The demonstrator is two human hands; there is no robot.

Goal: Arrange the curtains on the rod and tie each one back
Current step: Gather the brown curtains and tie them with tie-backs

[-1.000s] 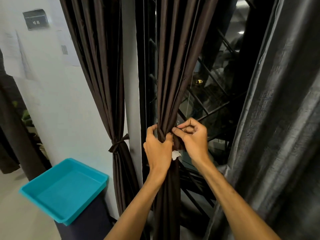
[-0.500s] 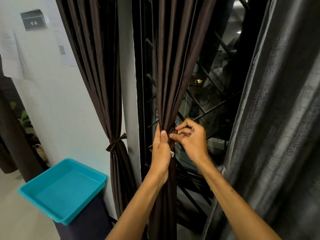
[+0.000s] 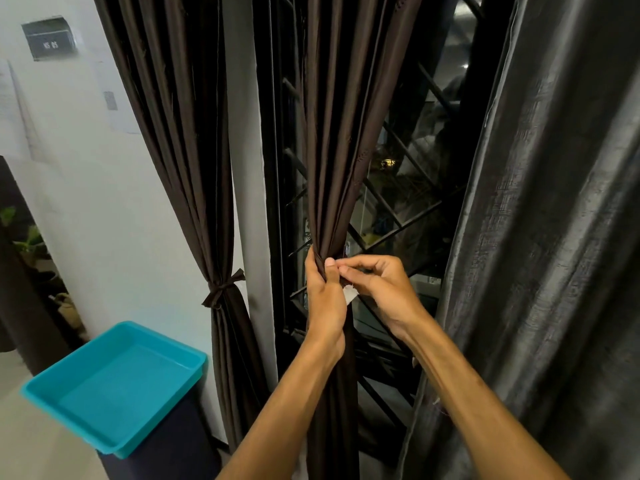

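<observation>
Teal plastic sat lowest at the left: a shallow tray [image 3: 114, 386] resting on a dark stand [image 3: 166, 445] against the white wall [image 3: 104, 202]. High on that wall hung a small dark sign [image 3: 48, 38], its lettering too blurred to read, and some green leaves [image 3: 27, 237] showed at the far left edge.

Just right of the tray hung the left curtain [image 3: 194, 133], dark brown and glossy. It was gathered partway down by a knotted tie [image 3: 221, 289] of the same cloth, with the pleats flaring above and below the knot. A pale upright strip of window frame [image 3: 249, 168] stood between it and the middle curtain [image 3: 332, 133], also dark brown, which hung in front of the black window grille [image 3: 398, 202].

The left hand [image 3: 325, 296] gripped this middle curtain, fingers wrapped round the back of the bunched pleats and thumb lying upright on the front, squeezing the cloth into a narrow bundle. The right hand [image 3: 381, 282] met it from the right with fingers curled. Its thumb and forefinger pinched dark fabric at the bundle's edge, right beside the left thumb; whether that was a tie strip or a fold of the curtain itself could not be told. A small white tag [image 3: 349, 294] poked out between the two hands.

At the far right a grey curtain [image 3: 554, 237] hung in broad folds, nearest the camera.
</observation>
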